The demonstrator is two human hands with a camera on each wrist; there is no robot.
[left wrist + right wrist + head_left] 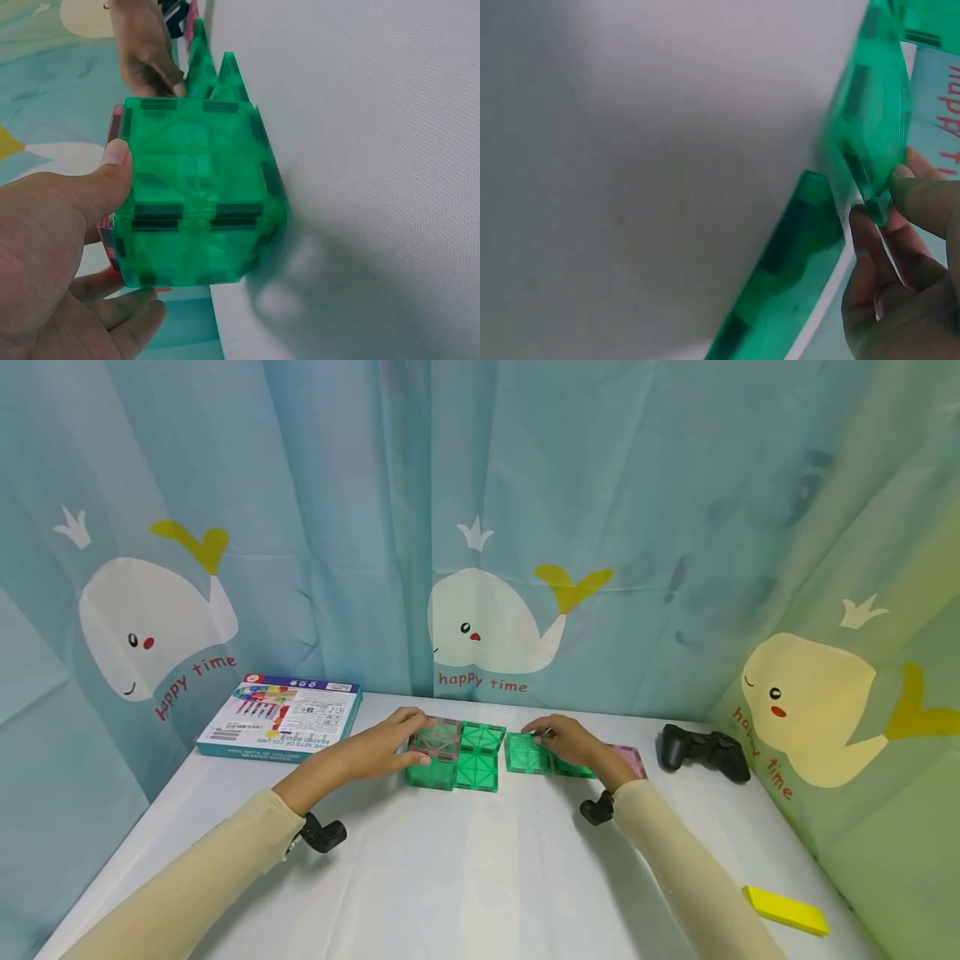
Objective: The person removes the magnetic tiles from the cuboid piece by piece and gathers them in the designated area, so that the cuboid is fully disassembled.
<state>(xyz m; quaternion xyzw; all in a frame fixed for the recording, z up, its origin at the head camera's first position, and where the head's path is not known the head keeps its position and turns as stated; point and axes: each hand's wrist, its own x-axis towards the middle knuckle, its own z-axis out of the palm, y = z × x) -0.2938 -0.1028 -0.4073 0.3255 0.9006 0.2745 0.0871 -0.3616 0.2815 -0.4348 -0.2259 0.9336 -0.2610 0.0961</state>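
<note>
My left hand (382,747) grips a boxy block of clear green magnetic tiles (431,774). A pink tile (437,737) forms its top, and in the left wrist view my thumb lies at the upper edge of a green face (191,154). To the right of the block are more green tiles (477,768). My right hand (570,742) pinches the corner of another green tile (877,112) between thumb and fingers, tilted up from the table. Below that hand lies a separate green tile (776,285). A pink tile (628,760) is partly hidden behind the right wrist.
A boxed set (279,718) lies at the back left. The black game controller (702,752) is at the back right, with a yellow block (786,910) nearer on the right side. A whale-printed curtain (495,527) hangs along the white table's (465,877) back and sides.
</note>
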